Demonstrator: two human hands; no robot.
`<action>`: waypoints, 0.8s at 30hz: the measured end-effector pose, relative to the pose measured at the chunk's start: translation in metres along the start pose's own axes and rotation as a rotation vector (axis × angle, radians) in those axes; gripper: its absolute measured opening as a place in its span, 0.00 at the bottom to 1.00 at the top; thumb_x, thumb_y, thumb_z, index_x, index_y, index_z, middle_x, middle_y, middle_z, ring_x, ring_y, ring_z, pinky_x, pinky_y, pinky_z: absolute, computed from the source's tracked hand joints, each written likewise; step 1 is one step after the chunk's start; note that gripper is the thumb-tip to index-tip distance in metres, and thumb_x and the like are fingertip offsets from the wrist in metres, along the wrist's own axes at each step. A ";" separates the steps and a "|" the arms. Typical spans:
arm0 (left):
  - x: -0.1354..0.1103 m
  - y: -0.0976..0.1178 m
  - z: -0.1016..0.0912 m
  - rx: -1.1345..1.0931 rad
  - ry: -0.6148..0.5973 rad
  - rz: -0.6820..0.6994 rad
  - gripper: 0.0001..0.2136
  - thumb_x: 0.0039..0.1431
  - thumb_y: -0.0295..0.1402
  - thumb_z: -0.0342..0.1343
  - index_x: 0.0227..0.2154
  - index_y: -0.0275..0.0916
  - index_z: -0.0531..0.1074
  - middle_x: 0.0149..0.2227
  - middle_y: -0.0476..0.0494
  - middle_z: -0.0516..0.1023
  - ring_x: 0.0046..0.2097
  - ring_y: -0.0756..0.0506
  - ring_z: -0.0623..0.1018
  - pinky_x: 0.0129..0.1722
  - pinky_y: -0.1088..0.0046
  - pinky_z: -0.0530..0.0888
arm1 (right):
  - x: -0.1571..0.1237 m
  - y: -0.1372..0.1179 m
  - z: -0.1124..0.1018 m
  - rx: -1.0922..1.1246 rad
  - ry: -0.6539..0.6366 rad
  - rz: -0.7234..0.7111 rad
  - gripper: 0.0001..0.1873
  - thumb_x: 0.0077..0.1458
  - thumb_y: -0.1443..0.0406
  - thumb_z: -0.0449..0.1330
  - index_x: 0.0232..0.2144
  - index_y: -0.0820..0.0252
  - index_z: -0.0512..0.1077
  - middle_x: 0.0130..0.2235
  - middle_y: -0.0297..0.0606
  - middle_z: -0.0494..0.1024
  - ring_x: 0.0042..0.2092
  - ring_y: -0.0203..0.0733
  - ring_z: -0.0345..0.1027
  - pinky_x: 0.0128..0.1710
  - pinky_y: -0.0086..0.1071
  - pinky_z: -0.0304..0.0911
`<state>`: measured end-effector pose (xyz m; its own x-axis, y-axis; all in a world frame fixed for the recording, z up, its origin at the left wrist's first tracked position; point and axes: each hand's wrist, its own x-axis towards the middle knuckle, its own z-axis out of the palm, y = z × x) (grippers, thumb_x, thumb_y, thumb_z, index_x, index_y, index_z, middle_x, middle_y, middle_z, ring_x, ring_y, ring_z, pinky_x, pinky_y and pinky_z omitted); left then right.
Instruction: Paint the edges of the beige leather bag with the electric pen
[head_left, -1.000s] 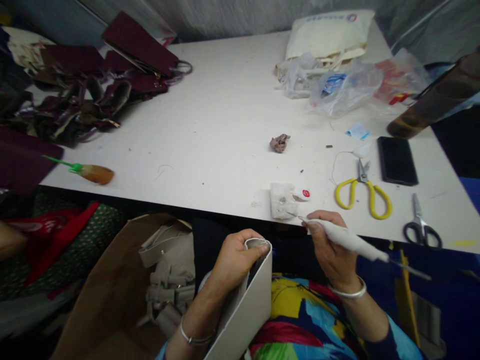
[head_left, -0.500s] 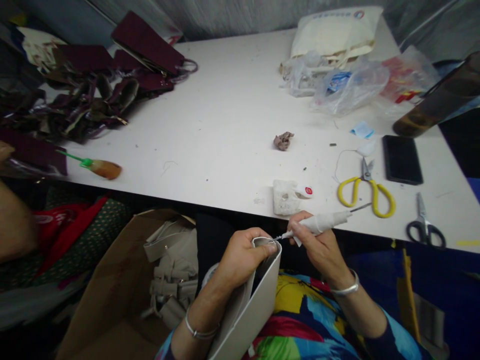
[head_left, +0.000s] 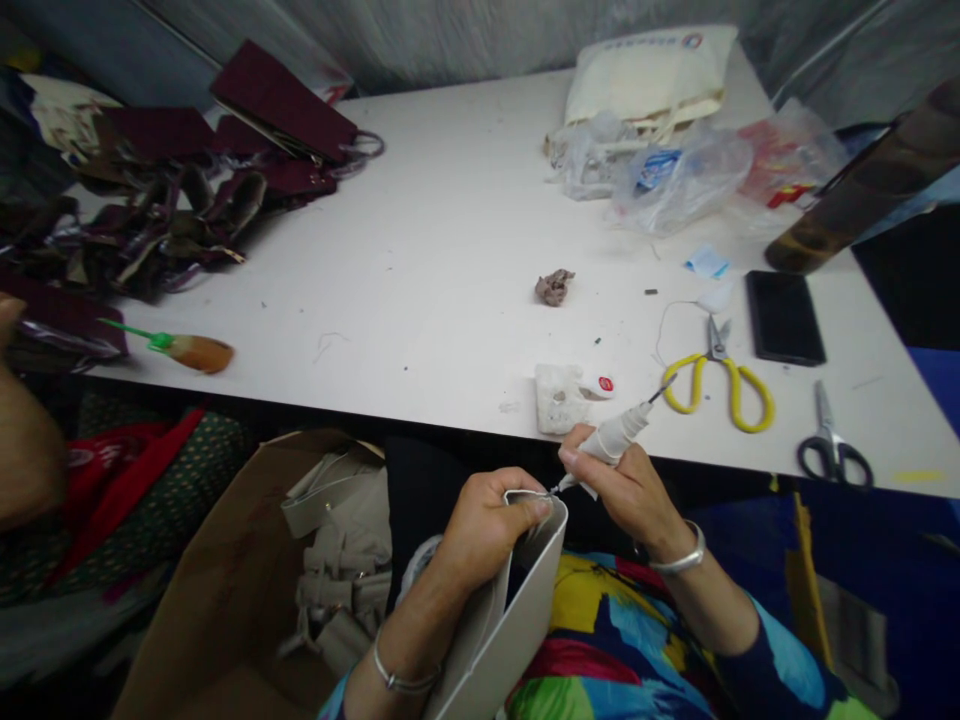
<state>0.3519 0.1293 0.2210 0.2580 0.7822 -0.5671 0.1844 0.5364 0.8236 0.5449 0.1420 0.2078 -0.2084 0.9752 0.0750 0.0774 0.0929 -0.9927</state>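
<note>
My left hand grips the upper edge of an off-white bag, thumb inside the opening and fingers outside. The bag stands tilted on my lap with its mouth facing up. In my right hand is a thin metal tool with a white-wrapped handle, held between thumb and fingers. One thin tip of the tool meets the bag's edge beside my left thumb; a dark metal rod sticks out of its other end. Whether the tip is inside the material I cannot tell.
Yellow-handled scissors, black scissors, a phone-like black slab and a white block lie on the table. Maroon bags and an orange bottle are left, near another person's arm. A carton holds off-white bags.
The wrapped tool has tilted more upright at its far end, and my right hand has turned with it. My left hand keeps its hold on the bag. The whole view has shifted slightly.
</note>
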 end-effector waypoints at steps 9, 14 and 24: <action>0.006 0.002 0.000 -0.052 0.001 -0.026 0.13 0.44 0.40 0.67 0.24 0.34 0.77 0.23 0.46 0.75 0.26 0.48 0.70 0.28 0.74 0.65 | -0.027 0.028 0.014 0.188 0.349 -0.028 0.16 0.73 0.59 0.58 0.32 0.58 0.71 0.26 0.30 0.69 0.27 0.39 0.63 0.28 0.31 0.57; 0.008 0.001 -0.007 -0.118 -0.001 -0.024 0.14 0.42 0.40 0.70 0.25 0.34 0.77 0.24 0.45 0.76 0.27 0.48 0.72 0.29 0.74 0.67 | -0.021 0.027 0.005 -0.115 0.600 -0.135 0.12 0.75 0.57 0.58 0.39 0.57 0.73 0.32 0.33 0.72 0.34 0.43 0.68 0.38 0.35 0.63; 0.007 -0.004 -0.015 -0.235 -0.011 -0.019 0.16 0.42 0.41 0.73 0.26 0.34 0.76 0.24 0.45 0.76 0.26 0.48 0.73 0.29 0.74 0.69 | -0.015 0.026 -0.003 -0.304 0.523 -0.189 0.11 0.74 0.57 0.59 0.40 0.57 0.74 0.36 0.37 0.75 0.37 0.46 0.70 0.41 0.38 0.69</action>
<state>0.3385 0.1378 0.2140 0.2668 0.7682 -0.5820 -0.0363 0.6114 0.7905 0.5527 0.1301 0.1812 0.2528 0.8982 0.3595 0.3758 0.2513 -0.8920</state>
